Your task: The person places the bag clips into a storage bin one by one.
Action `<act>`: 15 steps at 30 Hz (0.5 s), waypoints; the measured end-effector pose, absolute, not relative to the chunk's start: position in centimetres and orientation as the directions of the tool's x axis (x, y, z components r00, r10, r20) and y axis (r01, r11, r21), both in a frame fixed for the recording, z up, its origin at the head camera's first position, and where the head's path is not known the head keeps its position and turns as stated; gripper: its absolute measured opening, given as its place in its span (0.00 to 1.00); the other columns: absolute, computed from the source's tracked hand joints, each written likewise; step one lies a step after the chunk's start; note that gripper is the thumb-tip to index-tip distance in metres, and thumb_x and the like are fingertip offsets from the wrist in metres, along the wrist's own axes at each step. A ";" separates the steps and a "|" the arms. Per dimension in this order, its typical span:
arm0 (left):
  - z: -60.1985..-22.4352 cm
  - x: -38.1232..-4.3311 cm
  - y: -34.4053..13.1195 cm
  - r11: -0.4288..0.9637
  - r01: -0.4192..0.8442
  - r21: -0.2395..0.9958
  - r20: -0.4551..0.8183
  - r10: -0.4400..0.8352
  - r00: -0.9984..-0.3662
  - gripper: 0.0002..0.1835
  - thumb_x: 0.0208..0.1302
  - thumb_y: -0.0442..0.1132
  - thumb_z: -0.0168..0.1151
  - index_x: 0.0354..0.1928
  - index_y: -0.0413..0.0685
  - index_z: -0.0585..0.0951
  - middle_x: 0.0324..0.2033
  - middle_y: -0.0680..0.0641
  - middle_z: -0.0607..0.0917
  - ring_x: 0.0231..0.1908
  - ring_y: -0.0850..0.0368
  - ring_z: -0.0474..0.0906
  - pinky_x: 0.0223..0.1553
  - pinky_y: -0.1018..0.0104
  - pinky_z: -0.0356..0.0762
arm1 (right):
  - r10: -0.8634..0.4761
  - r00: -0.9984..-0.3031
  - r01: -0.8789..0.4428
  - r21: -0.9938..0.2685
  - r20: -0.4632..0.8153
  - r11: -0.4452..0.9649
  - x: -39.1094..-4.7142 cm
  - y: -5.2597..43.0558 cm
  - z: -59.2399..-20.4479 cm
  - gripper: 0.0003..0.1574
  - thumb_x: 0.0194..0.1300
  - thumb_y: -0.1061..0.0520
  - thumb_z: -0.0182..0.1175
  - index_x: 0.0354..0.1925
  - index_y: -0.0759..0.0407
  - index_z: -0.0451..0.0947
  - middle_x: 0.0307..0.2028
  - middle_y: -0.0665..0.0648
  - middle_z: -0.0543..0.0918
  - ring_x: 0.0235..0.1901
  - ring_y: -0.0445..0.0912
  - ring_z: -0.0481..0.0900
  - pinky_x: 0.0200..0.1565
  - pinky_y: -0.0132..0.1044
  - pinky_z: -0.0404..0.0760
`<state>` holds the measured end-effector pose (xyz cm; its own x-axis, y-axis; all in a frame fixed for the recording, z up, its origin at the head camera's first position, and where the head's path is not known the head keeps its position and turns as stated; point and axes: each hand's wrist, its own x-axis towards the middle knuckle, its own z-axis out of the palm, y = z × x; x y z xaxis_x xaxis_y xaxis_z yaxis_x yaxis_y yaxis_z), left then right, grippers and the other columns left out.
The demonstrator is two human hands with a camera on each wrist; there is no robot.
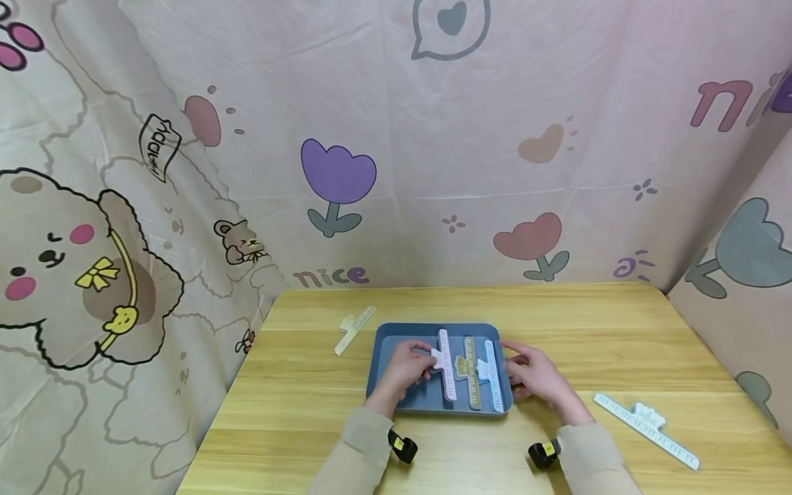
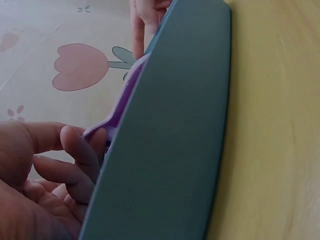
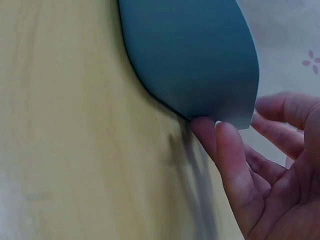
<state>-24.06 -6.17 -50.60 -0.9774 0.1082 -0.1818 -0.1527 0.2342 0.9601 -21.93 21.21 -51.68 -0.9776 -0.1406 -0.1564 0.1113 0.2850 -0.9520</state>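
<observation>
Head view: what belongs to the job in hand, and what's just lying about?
Seemingly in the job:
blue tray, touched by the right hand
pink clip, held by the left hand
gold clip and light-blue clip, in the tray

Apparently just lying about:
cream clip, left of the tray
pale clip, right of the tray

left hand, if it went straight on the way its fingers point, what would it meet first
The pink clip that the left hand pinches; past it, probably the gold clip, though its height above the tray is hard to judge.
</observation>
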 end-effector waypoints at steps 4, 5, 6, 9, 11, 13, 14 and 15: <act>-50.9 -24.0 -5.9 0.247 -0.164 0.955 -0.197 0.115 -0.974 0.11 0.61 0.30 0.64 0.45 0.37 0.79 0.21 0.48 0.83 0.14 0.61 0.71 0.15 0.71 0.63 | -0.139 -0.975 0.125 -0.948 -0.171 0.294 -22.1 21.1 -51.7 0.34 0.69 0.65 0.55 0.71 0.62 0.62 0.47 0.70 0.80 0.32 0.53 0.83 0.27 0.48 0.83; -50.9 -24.0 -5.9 0.251 -0.162 0.954 -0.196 0.118 -0.973 0.11 0.61 0.29 0.64 0.45 0.37 0.79 0.21 0.48 0.83 0.14 0.62 0.71 0.14 0.72 0.63 | -0.136 -0.975 0.132 -0.949 -0.176 0.287 -22.1 21.1 -51.8 0.35 0.69 0.65 0.55 0.72 0.61 0.62 0.47 0.70 0.80 0.32 0.54 0.83 0.27 0.48 0.83; -50.9 -23.9 -5.8 0.250 -0.167 0.954 -0.202 0.121 -0.972 0.11 0.60 0.29 0.64 0.45 0.37 0.79 0.21 0.48 0.83 0.14 0.62 0.71 0.14 0.72 0.63 | -0.136 -0.974 0.138 -0.951 -0.181 0.278 -22.1 21.2 -51.8 0.36 0.69 0.65 0.55 0.72 0.60 0.61 0.48 0.70 0.80 0.32 0.54 0.83 0.26 0.48 0.83; -50.7 -23.8 -5.7 0.253 -0.171 0.952 -0.208 0.127 -0.970 0.11 0.60 0.28 0.64 0.44 0.37 0.79 0.20 0.48 0.82 0.14 0.62 0.70 0.14 0.72 0.62 | -0.138 -0.973 0.146 -0.955 -0.186 0.257 -22.1 21.2 -51.8 0.38 0.68 0.65 0.55 0.73 0.59 0.59 0.49 0.70 0.79 0.32 0.55 0.84 0.26 0.48 0.83; -50.6 -23.8 -5.6 0.261 -0.173 0.950 -0.212 0.130 -0.969 0.11 0.59 0.28 0.64 0.44 0.36 0.78 0.20 0.48 0.82 0.14 0.62 0.70 0.13 0.73 0.62 | -0.139 -0.972 0.149 -0.958 -0.187 0.247 -22.2 21.3 -51.9 0.38 0.67 0.65 0.56 0.74 0.58 0.59 0.49 0.71 0.79 0.32 0.55 0.84 0.26 0.48 0.83; -50.5 -23.8 -5.6 0.272 -0.175 0.946 -0.217 0.133 -0.967 0.11 0.60 0.28 0.64 0.44 0.36 0.78 0.20 0.48 0.82 0.14 0.62 0.70 0.13 0.73 0.62 | -0.146 -0.971 0.150 -0.960 -0.188 0.238 -22.2 21.4 -51.9 0.38 0.68 0.65 0.55 0.74 0.58 0.59 0.51 0.72 0.78 0.32 0.55 0.84 0.26 0.48 0.83; -50.5 -23.8 -5.6 0.278 -0.177 0.944 -0.220 0.134 -0.966 0.11 0.60 0.28 0.64 0.44 0.36 0.78 0.20 0.47 0.82 0.14 0.62 0.70 0.13 0.73 0.62 | -0.149 -0.971 0.150 -0.961 -0.188 0.233 -22.3 21.4 -52.0 0.38 0.68 0.65 0.55 0.74 0.58 0.58 0.51 0.72 0.78 0.32 0.55 0.84 0.26 0.48 0.83; -50.5 -23.9 -5.6 0.287 -0.176 0.942 -0.222 0.136 -0.965 0.11 0.60 0.28 0.64 0.44 0.36 0.78 0.20 0.48 0.82 0.14 0.62 0.70 0.14 0.73 0.63 | -0.149 -0.970 0.154 -0.962 -0.190 0.228 -22.3 21.4 -52.0 0.38 0.68 0.65 0.55 0.74 0.58 0.58 0.51 0.72 0.78 0.32 0.55 0.84 0.26 0.48 0.83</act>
